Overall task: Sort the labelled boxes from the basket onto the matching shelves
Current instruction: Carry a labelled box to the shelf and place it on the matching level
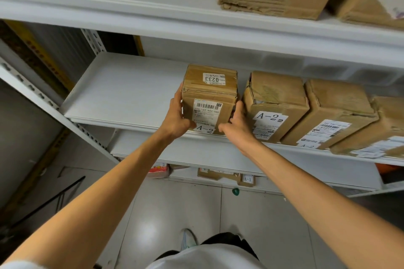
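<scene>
"At the front lip of the middle shelf, what do the hands have?"

"Left hand [177,113] is wrapped round the left side of the box [209,94], thumb at the lower front corner. Right hand [237,120] is clamped on the right side, its fingers [239,105] wedged in the narrow gap beside the neighbouring box [273,102]. The box is upright at the edge of the middle shelf [122,94], front face outward and its A-2 label [205,129] at the lip. I cannot tell whether its base is fully down or just clear of the board."

"Correct shelf?"

"Judged so. The neighbouring box also reads A-2, and an A-1 tag [247,179] shows on cardboard lower in the rack. Basket not in view."

"Risks from here?"

"Three. First, the box is at the very lip, so if released before it is pushed back it could tip forward and fall. Second, the right fingers have little room, and drawing them out sideways could drag the neighbouring box askew or twist this one. Third, the A-2 label lies against the shelf edge, where sliding the box could snag and peel it."

"Status?"

"Placement nearly complete, in my judgement. Seating and release are outstanding."
</scene>
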Tool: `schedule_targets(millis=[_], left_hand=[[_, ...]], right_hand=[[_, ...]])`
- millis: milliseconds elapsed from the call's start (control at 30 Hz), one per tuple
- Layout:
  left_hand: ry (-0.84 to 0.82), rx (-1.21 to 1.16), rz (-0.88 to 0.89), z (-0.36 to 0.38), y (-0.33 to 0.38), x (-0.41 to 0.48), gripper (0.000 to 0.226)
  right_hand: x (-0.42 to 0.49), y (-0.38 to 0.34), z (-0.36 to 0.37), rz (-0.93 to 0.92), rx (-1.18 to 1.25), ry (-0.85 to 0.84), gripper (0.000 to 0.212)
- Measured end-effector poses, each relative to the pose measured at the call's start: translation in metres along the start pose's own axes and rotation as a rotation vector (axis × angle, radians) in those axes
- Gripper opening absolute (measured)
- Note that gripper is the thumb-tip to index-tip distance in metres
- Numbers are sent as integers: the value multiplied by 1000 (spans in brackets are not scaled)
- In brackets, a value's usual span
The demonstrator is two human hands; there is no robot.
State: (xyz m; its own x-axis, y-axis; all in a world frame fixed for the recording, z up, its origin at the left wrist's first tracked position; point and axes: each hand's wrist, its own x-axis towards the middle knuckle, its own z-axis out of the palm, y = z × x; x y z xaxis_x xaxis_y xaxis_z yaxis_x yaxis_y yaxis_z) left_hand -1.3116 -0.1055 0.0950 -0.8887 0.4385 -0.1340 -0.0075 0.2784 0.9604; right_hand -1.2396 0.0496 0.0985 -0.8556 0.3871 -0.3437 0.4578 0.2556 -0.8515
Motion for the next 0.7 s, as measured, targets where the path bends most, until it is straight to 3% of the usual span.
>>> schedule_targets(millis=[167, 267, 333, 400, 500, 600, 700], left_hand=[[161, 33, -145, 3, 2, -14, 94], [242, 127, -186, 2, 0, -29, 79], [231, 209, -183, 3, 1, -40, 71], [218, 309, -170, 5, 2, -52, 64], [237, 461, -135, 5, 9, -71, 56], [294, 634, -159, -2, 15, -96, 50], [432, 674, -315, -2, 18, -133, 47]], right_hand=[[-2, 3, 1, 52, -64, -18, 76], [-6, 5, 7, 103, -192, -40, 89], [-10, 1, 11, 86, -273, -20, 85], [-13, -6, 15, -14, -291, -5, 59], [-22, -20, 21, -242, -359, -122, 27], [-31, -34, 22, -531, -539, -277, 25], [-41, -47, 23, -793, -705, -445, 26]])
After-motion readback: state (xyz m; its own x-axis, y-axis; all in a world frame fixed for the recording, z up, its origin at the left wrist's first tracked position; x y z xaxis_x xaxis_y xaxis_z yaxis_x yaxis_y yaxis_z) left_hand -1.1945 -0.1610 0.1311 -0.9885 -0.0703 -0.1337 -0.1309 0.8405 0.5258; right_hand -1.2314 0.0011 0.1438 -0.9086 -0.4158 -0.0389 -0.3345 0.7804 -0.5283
